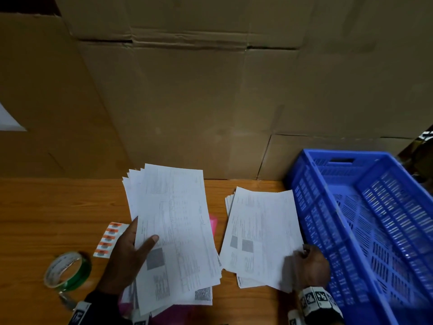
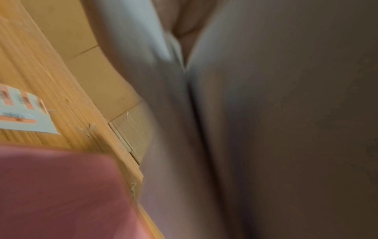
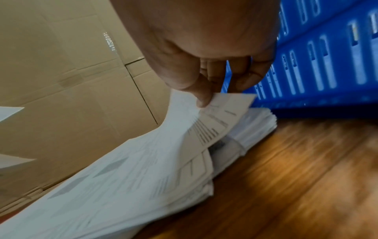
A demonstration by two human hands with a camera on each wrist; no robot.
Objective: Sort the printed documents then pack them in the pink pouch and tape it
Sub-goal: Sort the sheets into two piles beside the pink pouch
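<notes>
My left hand grips a fanned stack of printed documents, thumb on top and fingers underneath, holding it tilted above the wooden table. A pink pouch lies under that stack and is mostly hidden; it shows as a blurred pink area in the left wrist view. To the right a second pile of documents rests on the table. My right hand pinches the near right corner of that pile's top sheet between thumb and fingers, lifting it off the pile.
A green-edged tape roll stands at the near left, beside a sheet of orange labels. A blue plastic crate fills the right side, close to my right hand. Large cardboard boxes wall off the back of the table.
</notes>
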